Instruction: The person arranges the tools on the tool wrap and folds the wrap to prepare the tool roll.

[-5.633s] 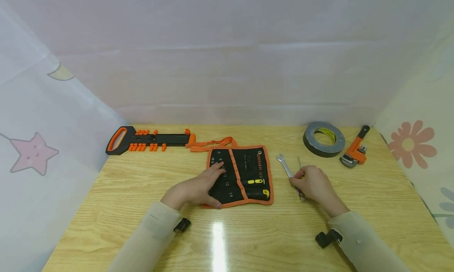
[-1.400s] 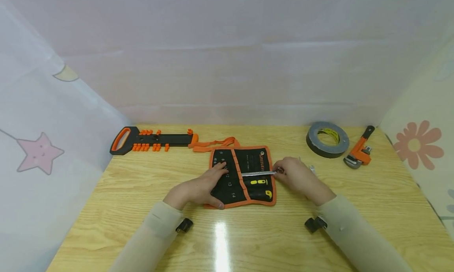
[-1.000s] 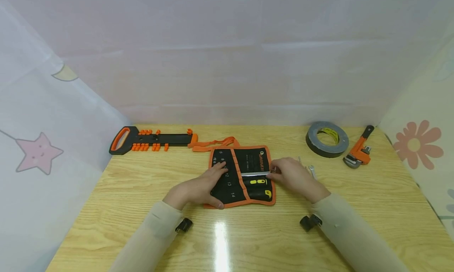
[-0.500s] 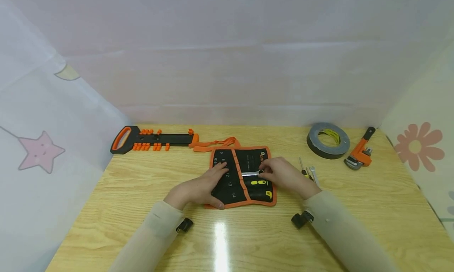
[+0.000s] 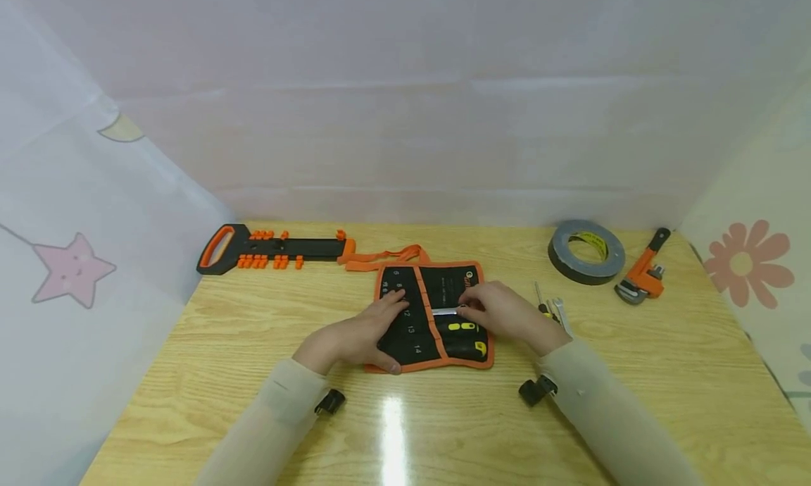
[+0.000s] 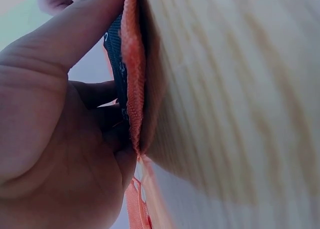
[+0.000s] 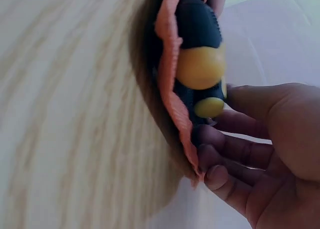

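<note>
A black tool pouch with orange trim (image 5: pixel 443 280) lies unrolled on the wooden table, its left pockets printed with numbers. My left hand (image 5: pixel 357 334) rests on its left part with fingers spread, the thumb near the lower edge. In the left wrist view that thumb lies over the orange edging (image 6: pixel 134 74). My right hand (image 5: pixel 507 317) pinches the near end of a silver combination wrench (image 5: pixel 445 312), whose far end is hidden in a pocket. Just below it sit two black-and-yellow tool handles (image 5: pixel 469 326), also seen as a yellow-banded handle (image 7: pixel 201 68) in the right wrist view.
Beside my right wrist lie a second wrench (image 5: pixel 561 312) and small screwdrivers (image 5: pixel 543 307). Further back are a tape roll (image 5: pixel 571 266) and an orange pipe wrench (image 5: pixel 645 278). A black rack with orange clips (image 5: pixel 310 248) lies back left, near the pouch's orange strap (image 5: pixel 405 252).
My right hand has left the loose tools on the right, carried a wrench to the pouch and slid it leftward into a pocket. My left hand has stayed on the pouch.
</note>
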`<state>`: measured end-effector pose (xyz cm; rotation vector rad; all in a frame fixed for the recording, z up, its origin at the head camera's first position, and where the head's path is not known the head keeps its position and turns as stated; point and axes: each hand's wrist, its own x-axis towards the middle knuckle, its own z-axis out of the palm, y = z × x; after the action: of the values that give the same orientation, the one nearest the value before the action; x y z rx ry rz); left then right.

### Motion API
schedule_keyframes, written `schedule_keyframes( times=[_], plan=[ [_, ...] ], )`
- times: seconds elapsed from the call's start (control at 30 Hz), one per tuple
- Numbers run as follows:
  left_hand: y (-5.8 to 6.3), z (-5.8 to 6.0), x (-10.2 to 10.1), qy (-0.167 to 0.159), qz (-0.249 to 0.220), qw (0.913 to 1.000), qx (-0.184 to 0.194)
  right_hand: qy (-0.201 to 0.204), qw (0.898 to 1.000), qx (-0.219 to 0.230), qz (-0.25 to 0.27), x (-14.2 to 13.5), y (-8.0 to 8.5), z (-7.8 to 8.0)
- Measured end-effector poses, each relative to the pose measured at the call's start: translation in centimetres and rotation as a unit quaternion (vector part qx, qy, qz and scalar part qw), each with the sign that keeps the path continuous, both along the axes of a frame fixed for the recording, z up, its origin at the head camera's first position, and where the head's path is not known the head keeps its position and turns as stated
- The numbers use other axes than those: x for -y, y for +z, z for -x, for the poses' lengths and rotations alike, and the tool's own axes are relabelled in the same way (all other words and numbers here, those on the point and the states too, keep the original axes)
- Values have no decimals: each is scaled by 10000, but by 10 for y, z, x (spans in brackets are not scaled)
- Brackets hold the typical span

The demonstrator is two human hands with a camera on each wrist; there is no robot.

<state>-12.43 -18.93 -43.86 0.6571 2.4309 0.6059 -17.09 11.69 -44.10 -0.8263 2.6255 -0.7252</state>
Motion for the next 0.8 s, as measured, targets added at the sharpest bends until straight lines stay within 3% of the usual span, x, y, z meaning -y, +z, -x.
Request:
schedule_keyframes(
  times=[0.17,0.43,0.8],
  plan=[
    [0,0,1,-20,29,10000,-10,-223,9992,-243,247,-13,3,-6],
    [-2,1,1,-56,47,9999,-85,-997,9905,-823,473,-48,12,-24],
    [-1,1,1,-62,48,9999,-87,-1707,9812,-839,316,-88,20,-49]
  ],
)
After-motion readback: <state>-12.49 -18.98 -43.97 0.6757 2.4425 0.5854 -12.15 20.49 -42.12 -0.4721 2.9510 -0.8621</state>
